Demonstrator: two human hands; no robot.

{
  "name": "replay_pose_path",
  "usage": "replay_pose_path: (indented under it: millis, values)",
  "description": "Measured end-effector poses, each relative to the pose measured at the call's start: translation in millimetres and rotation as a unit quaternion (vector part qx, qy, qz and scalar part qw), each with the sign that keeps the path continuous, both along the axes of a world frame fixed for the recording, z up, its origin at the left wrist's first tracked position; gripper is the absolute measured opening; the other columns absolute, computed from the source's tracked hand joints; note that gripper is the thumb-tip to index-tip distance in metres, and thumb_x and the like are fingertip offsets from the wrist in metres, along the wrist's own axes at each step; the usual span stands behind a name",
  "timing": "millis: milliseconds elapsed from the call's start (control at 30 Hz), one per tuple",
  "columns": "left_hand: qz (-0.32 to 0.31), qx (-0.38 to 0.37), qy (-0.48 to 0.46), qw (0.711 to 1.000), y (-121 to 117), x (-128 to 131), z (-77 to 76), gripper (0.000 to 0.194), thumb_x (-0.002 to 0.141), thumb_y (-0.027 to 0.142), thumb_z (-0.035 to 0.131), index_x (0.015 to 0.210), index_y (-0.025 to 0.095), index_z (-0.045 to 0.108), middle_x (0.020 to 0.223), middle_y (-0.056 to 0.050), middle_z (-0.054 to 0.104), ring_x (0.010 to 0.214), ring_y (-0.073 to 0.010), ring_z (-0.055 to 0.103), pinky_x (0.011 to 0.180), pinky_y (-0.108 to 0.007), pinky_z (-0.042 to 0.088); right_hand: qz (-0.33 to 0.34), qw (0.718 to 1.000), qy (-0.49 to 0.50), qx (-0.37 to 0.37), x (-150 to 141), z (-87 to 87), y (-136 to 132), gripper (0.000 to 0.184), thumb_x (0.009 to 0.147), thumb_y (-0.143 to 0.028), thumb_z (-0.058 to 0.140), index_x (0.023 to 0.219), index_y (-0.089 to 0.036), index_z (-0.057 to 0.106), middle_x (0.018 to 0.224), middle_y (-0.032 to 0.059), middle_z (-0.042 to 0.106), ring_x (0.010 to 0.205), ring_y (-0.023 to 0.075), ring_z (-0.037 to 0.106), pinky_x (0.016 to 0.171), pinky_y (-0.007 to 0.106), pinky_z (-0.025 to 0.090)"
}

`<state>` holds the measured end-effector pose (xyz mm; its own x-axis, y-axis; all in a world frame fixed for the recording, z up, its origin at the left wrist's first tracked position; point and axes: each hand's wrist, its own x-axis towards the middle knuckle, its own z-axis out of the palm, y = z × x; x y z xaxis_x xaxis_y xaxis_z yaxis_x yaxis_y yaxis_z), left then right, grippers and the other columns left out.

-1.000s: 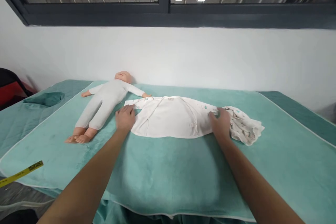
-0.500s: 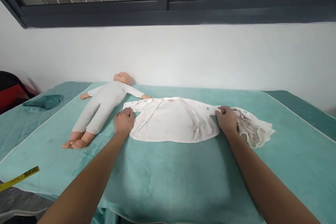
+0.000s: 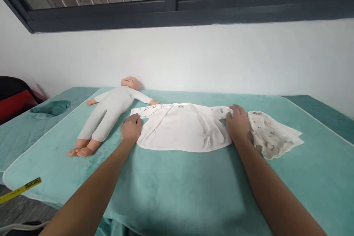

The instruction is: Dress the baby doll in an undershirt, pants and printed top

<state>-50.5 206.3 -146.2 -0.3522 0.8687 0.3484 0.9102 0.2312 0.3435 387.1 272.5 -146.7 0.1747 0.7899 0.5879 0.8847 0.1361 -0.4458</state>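
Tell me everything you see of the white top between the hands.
The white top lies spread on the green cover, sleeves out sideways. It looks like thin, soft cloth: plain white body, small coloured prints on both sleeves, a small label at the neckline, another pale tag low on the right, and slanting lines from the neck. The hem curves; light creases show. The left hand is at the left sleeve's lower edge, the right hand at the right cuff.

L hand (image 3: 131, 128) + R hand (image 3: 237, 121) palms down, fingers bent, arms bare, reaching fwd, spread apart
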Motion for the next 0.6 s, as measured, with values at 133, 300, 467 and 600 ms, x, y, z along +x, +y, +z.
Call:
replay_pose_path:
  millis: [133,300,467,600]
  values:
    - [0.018,0.005,0.001,1.0,-2.1,2.3,2.1,0.035,0.093,0.026,0.041,0.116,0.022,0.067,0.133,-0.005,0.063,0.128,-0.0238,0.052,0.107,-0.043,0.037,0.102,0.983,-0.126,-0.083,-15.7,0.3,-5.1,0.043,0.093,-0.029,0.04,0.131,-0.013,0.053,0.14,0.013,0.05,0.131,0.0244,0.043,0.111,0.04,0.033]
    - [0.034,0.009,-0.002,0.999,-5.6,4.3,6.5,0.036,0.092,0.025,0.039,0.115,0.021,0.068,0.131,-0.007,0.063,0.124,-0.0285,0.052,0.104,-0.046,0.039,0.023,0.977,-0.135,-0.166,-14.4,-3.6,-7.5,0.037,0.096,-0.031,0.036,0.115,-0.013,0.062,0.133,0.0157,0.056,0.129,0.0265,0.045,0.108,0.045,0.032]
    - [0.041,0.01,-0.013,0.999,-6.3,3.9,7.4,0.037,0.092,0.026,0.039,0.115,0.021,0.068,0.13,-0.011,0.062,0.122,-0.0319,0.052,0.102,-0.048,0.04,-0.049,0.982,-0.091,-0.16,-0.5,-5.0,-6.8,0.035,0.092,-0.032,0.039,0.104,-0.011,0.065,0.126,0.0186,0.058,0.121,0.0292,0.049,0.102,0.045,0.036]
    - [0.065,0.013,-0.028,0.997,-3.5,1.4,5.3,0.041,0.092,0.032,0.042,0.125,0.021,0.063,0.133,-0.015,0.058,0.124,-0.0351,0.049,0.103,-0.053,0.038,-0.08,0.986,-0.041,-0.14,7.4,-4.0,-2.8,0.04,0.088,-0.033,0.043,0.113,-0.01,0.064,0.113,0.0181,0.062,0.109,0.0277,0.053,0.095,0.04,0.04]
